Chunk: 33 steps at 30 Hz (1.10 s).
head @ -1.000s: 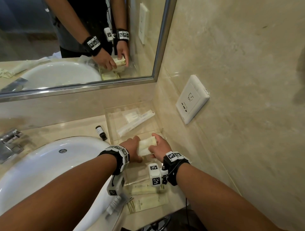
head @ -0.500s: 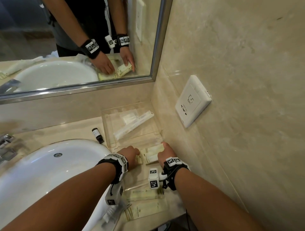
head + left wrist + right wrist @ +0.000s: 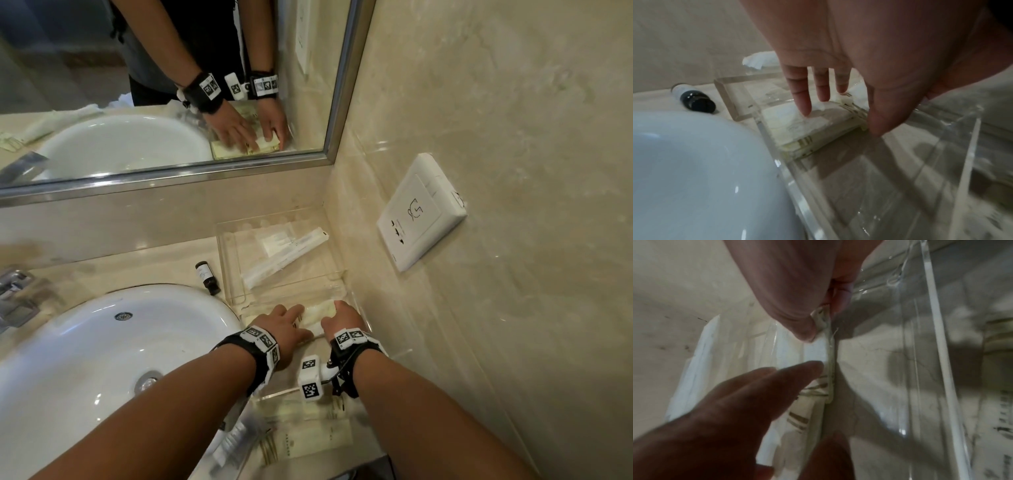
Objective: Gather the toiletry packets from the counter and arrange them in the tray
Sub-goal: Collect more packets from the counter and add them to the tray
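Observation:
A small stack of cream toiletry packets (image 3: pixel 318 313) lies at the far end of the near clear tray (image 3: pixel 394 354). My left hand (image 3: pixel 284 325) rests flat on the stack's left part. In the left wrist view its straight fingers (image 3: pixel 803 100) press the top packet (image 3: pixel 797 126). My right hand (image 3: pixel 342 317) holds the stack's right end. In the right wrist view its thumb (image 3: pixel 797 321) and a finger behind pinch the packet edge (image 3: pixel 818 350). More cream packets (image 3: pixel 315 442) lie on the counter near me, in front of the tray.
A second clear tray (image 3: pixel 226 260) stands behind, holding a long white packet (image 3: pixel 287 257). A small dark bottle (image 3: pixel 206 277) lies left of it. The white sink (image 3: pixel 102 359) fills the left, with a faucet (image 3: pixel 13 298). The wall with a socket (image 3: pixel 421 212) runs close on the right.
The packet that both hands held above the near tray has come down onto the stack inside it. The left hand now lies flat on top.

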Each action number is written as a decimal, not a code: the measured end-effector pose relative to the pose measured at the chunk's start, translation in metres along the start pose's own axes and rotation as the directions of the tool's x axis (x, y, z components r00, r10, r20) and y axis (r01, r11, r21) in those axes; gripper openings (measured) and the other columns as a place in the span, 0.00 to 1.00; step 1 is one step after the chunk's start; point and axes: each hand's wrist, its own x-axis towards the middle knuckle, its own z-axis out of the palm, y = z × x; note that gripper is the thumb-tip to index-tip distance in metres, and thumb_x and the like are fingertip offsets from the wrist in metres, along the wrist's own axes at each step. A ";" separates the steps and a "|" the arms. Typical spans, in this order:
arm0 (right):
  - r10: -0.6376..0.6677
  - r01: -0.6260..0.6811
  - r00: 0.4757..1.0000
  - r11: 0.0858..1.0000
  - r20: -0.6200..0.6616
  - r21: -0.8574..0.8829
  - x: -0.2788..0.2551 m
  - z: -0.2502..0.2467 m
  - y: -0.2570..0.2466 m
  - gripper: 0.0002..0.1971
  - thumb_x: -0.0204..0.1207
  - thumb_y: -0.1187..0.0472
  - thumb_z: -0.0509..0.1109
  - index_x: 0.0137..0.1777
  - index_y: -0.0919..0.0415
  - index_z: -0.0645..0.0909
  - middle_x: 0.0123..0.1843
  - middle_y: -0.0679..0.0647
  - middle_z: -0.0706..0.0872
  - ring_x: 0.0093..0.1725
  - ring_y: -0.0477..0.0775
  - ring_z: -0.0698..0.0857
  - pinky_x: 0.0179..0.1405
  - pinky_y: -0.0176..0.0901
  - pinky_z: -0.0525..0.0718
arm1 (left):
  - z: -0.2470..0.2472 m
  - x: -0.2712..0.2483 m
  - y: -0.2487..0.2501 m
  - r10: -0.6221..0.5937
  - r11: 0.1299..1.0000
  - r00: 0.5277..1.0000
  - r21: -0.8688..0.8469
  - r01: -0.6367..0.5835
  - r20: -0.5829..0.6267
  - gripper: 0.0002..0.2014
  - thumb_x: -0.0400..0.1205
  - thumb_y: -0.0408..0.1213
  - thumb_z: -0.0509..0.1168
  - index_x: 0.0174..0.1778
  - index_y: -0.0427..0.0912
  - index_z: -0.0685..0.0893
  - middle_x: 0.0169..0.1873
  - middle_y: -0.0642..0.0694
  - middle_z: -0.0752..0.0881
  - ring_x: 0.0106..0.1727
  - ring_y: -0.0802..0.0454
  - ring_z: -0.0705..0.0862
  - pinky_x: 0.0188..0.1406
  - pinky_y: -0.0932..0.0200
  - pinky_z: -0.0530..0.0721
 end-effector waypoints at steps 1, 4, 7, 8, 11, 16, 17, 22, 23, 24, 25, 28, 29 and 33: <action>-0.003 0.003 1.000 1.000 -0.012 -0.014 0.000 0.000 0.001 0.26 0.78 0.55 0.65 0.78 0.50 0.74 0.68 0.56 0.85 0.62 0.59 0.86 0.53 0.43 0.82 | 0.000 0.000 0.001 -0.002 1.000 1.000 0.016 0.002 0.004 0.32 0.78 0.41 0.66 0.76 0.72 0.66 0.85 0.50 0.51 0.79 0.40 0.60 0.62 0.42 0.81; -0.017 0.014 0.999 0.998 -0.041 -0.069 -0.006 0.000 0.004 0.32 0.77 0.53 0.68 0.82 0.48 0.67 0.75 0.56 0.75 0.69 0.59 0.81 0.64 0.51 0.82 | 0.000 -0.001 0.003 0.000 0.999 1.000 0.048 0.000 0.011 0.31 0.78 0.42 0.68 0.75 0.69 0.69 0.84 0.47 0.54 0.77 0.40 0.62 0.61 0.42 0.81; -0.182 0.160 0.961 0.980 -0.209 -0.119 -0.017 0.004 0.012 0.30 0.78 0.56 0.71 0.80 0.50 0.70 0.76 0.53 0.70 0.71 0.56 0.77 0.70 0.49 0.78 | 0.000 -0.001 0.004 -0.011 0.999 1.000 0.039 0.010 0.008 0.28 0.78 0.43 0.66 0.74 0.68 0.70 0.83 0.48 0.56 0.77 0.41 0.63 0.62 0.41 0.81; -0.273 0.241 0.927 0.959 -0.258 -0.150 -0.021 0.006 0.015 0.25 0.77 0.58 0.72 0.75 0.50 0.76 0.73 0.52 0.72 0.69 0.56 0.77 0.70 0.48 0.77 | -0.001 -0.002 0.004 -0.014 0.999 1.000 0.035 0.014 0.007 0.27 0.78 0.44 0.65 0.74 0.68 0.71 0.82 0.48 0.57 0.76 0.41 0.64 0.62 0.41 0.81; -0.433 0.351 0.847 0.891 -0.309 -0.287 -0.032 0.010 0.023 0.15 0.71 0.60 0.75 0.58 0.48 0.83 0.63 0.50 0.78 0.60 0.55 0.78 0.63 0.48 0.78 | -0.003 -0.002 0.005 -0.020 1.000 1.000 0.024 0.020 0.008 0.25 0.79 0.44 0.63 0.73 0.66 0.73 0.81 0.49 0.59 0.75 0.41 0.65 0.61 0.41 0.81; -0.453 0.387 0.881 0.856 -0.138 -0.343 -0.036 0.009 0.029 0.23 0.80 0.60 0.66 0.75 0.47 0.75 0.70 0.50 0.74 0.69 0.53 0.75 0.67 0.45 0.75 | 0.000 0.000 0.003 -0.013 1.000 1.000 0.021 0.013 0.002 0.25 0.80 0.46 0.62 0.74 0.68 0.71 0.82 0.50 0.57 0.76 0.42 0.65 0.62 0.42 0.81; -0.430 0.377 0.898 0.860 -0.093 -0.343 -0.036 0.009 0.029 0.26 0.81 0.60 0.65 0.78 0.47 0.72 0.73 0.50 0.72 0.71 0.54 0.74 0.69 0.46 0.75 | 0.000 0.000 0.003 -0.011 1.000 1.000 0.022 0.011 0.004 0.25 0.80 0.46 0.62 0.74 0.68 0.70 0.83 0.50 0.56 0.76 0.41 0.64 0.63 0.41 0.80; -0.356 0.340 0.934 0.892 0.002 -0.298 -0.033 0.009 0.027 0.30 0.80 0.61 0.66 0.83 0.47 0.66 0.78 0.53 0.69 0.74 0.56 0.74 0.73 0.46 0.74 | -0.003 0.000 0.004 -0.015 0.999 0.999 0.035 0.014 0.041 0.28 0.80 0.44 0.62 0.78 0.64 0.68 0.85 0.47 0.51 0.79 0.39 0.61 0.67 0.41 0.78; -0.351 0.337 0.936 0.893 0.008 -0.299 -0.033 0.009 0.026 0.31 0.80 0.61 0.66 0.83 0.47 0.66 0.78 0.53 0.68 0.74 0.56 0.74 0.73 0.46 0.74 | -0.003 0.000 0.004 -0.017 0.999 0.999 0.033 0.016 0.042 0.28 0.80 0.44 0.62 0.78 0.64 0.68 0.85 0.47 0.51 0.79 0.39 0.61 0.67 0.40 0.78; -0.347 0.334 0.938 0.894 0.011 -0.298 -0.032 0.008 0.026 0.31 0.80 0.61 0.66 0.83 0.46 0.66 0.78 0.53 0.68 0.74 0.56 0.74 0.73 0.46 0.74 | -0.003 0.000 0.004 -0.018 0.999 0.999 0.028 0.017 0.043 0.28 0.80 0.44 0.62 0.78 0.64 0.68 0.85 0.48 0.51 0.80 0.39 0.61 0.67 0.40 0.78; -0.343 0.331 0.939 0.896 0.013 -0.296 -0.032 0.008 0.025 0.31 0.80 0.61 0.66 0.83 0.46 0.66 0.78 0.53 0.68 0.74 0.55 0.74 0.73 0.46 0.74 | -0.003 0.000 0.004 -0.020 1.000 0.999 0.025 0.019 0.044 0.28 0.79 0.44 0.62 0.78 0.64 0.68 0.86 0.48 0.51 0.80 0.39 0.60 0.67 0.40 0.78; -0.344 0.336 0.939 0.893 0.029 -0.299 -0.032 0.007 0.025 0.31 0.80 0.61 0.66 0.83 0.46 0.66 0.78 0.53 0.68 0.74 0.55 0.75 0.72 0.45 0.75 | -0.003 -0.001 0.004 -0.024 1.000 0.999 0.014 0.024 0.037 0.28 0.79 0.44 0.62 0.78 0.64 0.69 0.86 0.48 0.51 0.80 0.39 0.60 0.68 0.40 0.77; -0.342 0.337 0.939 0.892 0.038 -0.300 -0.032 0.007 0.025 0.31 0.80 0.60 0.66 0.83 0.46 0.66 0.78 0.53 0.68 0.74 0.55 0.76 0.72 0.45 0.75 | -0.003 -0.001 0.005 -0.023 1.000 0.999 0.013 0.022 0.034 0.28 0.79 0.43 0.62 0.77 0.63 0.69 0.85 0.48 0.51 0.80 0.39 0.60 0.68 0.40 0.77; -0.320 0.319 0.946 0.902 0.046 -0.291 -0.034 0.002 0.023 0.31 0.80 0.58 0.67 0.83 0.46 0.65 0.79 0.53 0.67 0.74 0.55 0.75 0.72 0.45 0.75 | -0.004 -0.004 0.004 -0.004 1.000 1.000 0.000 0.004 0.022 0.28 0.78 0.43 0.63 0.76 0.63 0.71 0.85 0.48 0.50 0.80 0.40 0.59 0.66 0.41 0.79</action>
